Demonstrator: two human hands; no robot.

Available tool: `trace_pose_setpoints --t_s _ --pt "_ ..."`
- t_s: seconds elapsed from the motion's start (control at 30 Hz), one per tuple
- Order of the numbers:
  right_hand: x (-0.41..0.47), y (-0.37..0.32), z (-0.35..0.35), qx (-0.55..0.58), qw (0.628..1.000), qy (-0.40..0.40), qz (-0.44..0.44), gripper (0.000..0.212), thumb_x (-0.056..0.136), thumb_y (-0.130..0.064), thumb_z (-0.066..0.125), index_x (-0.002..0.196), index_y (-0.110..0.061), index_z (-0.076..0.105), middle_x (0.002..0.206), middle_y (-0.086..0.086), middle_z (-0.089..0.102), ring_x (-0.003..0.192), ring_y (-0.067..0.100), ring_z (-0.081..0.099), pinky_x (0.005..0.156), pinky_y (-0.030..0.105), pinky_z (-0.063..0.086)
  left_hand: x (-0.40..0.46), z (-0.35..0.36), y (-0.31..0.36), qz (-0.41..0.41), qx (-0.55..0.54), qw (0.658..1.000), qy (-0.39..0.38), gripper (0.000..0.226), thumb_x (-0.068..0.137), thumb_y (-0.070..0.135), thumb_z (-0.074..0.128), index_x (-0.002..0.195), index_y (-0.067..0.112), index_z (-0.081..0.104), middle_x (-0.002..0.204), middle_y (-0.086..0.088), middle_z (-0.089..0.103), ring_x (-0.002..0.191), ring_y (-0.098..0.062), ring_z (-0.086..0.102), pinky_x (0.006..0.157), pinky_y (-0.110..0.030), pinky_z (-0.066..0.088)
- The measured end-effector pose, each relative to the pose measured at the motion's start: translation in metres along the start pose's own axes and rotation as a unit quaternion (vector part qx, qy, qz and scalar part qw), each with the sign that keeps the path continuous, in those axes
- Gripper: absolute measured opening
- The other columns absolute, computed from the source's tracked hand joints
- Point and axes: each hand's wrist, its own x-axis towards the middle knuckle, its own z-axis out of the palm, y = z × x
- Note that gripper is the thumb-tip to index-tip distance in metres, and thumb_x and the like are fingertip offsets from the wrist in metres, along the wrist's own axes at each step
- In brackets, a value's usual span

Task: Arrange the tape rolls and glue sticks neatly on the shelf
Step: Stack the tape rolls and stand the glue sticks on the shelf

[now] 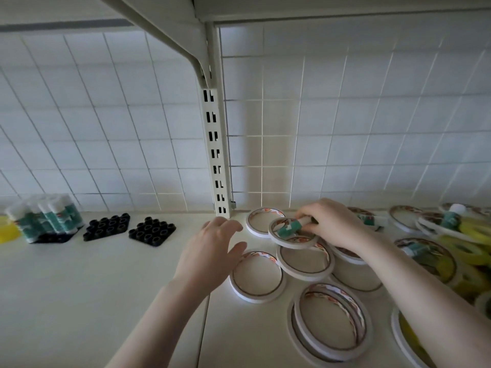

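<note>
A cream shelf (79, 288) runs along a white tiled wall (372, 128), with a slotted upright (215, 160) at the back. The right hand (332, 221) has its grip curled round a green-and-white glue stick (291, 227), held lying over a tilted white tape roll (292, 241) among other flat tape rolls (256, 277). The left hand (210, 251) hovers just beside them, fingers loosely spread and its grip holding nothing. Further right, more rolls and glue sticks lie mixed with yellow tape (462, 253). Far left, glue sticks stand upright in a black tray (45, 216), near two black trays (106, 226) with bare sockets.
</note>
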Motion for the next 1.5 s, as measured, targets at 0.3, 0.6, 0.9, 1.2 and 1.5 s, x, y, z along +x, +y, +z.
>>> trace_pose_setpoints --t_s 0.3,0.6,0.9,1.2,1.5 --pt "-0.021 0.001 -0.016 0.135 0.989 0.054 0.035 0.014 0.082 -0.021 0.069 0.095 -0.026 0.067 0.073 -0.014 0.056 0.066 0.002 0.051 0.059 0.017 0.036 0.010 0.001 0.005 0.034 0.006 0.999 -0.019 0.033 0.093 0.035 0.051 0.125 0.027 0.051 0.126 0.009 0.049 0.116 -0.012 0.044 0.087 -0.027 0.042" --pt "-0.069 0.006 -0.042 0.195 0.948 0.224 0.115 0.021 0.083 -0.016 0.067 0.103 -0.021 0.069 0.081 -0.007 0.065 0.074 0.011 0.061 0.066 0.025 0.047 0.030 0.015 0.025 0.128 0.010 0.991 -0.046 0.030 0.093 0.028 0.052 0.123 0.023 0.057 0.126 0.004 0.054 0.118 -0.019 0.047 0.094 -0.028 0.037" --pt "-0.099 0.014 -0.020 0.102 0.939 0.304 0.125 0.026 0.080 -0.008 0.071 0.106 -0.009 0.069 0.078 -0.007 0.060 0.064 0.012 0.055 0.057 0.009 0.035 0.034 0.039 0.044 0.213 0.032 0.971 -0.099 0.048 0.086 0.046 0.031 0.106 0.022 0.068 0.103 0.003 0.065 0.098 -0.022 0.057 0.080 -0.036 0.048" --pt "-0.102 0.012 -0.016 0.111 0.929 0.343 0.078 0.025 0.077 -0.004 0.073 0.101 -0.007 0.069 0.077 0.000 0.066 0.061 0.015 0.060 0.051 0.023 0.050 0.031 0.040 0.042 0.248 0.068 0.966 -0.021 0.030 0.081 0.030 0.038 0.073 0.018 0.065 0.064 0.006 0.058 0.057 -0.019 0.056 0.051 -0.029 0.048" --pt "-0.096 -0.004 -0.022 0.134 0.925 0.355 0.036 0.017 0.075 -0.004 0.073 0.091 -0.009 0.069 0.066 -0.005 0.057 0.053 0.014 0.053 0.049 0.020 0.040 -0.012 -0.001 0.034 0.200 0.056 0.978 0.034 0.028 0.085 0.037 0.045 0.084 0.023 0.069 0.075 0.009 0.063 0.068 -0.017 0.060 0.064 -0.024 0.048"
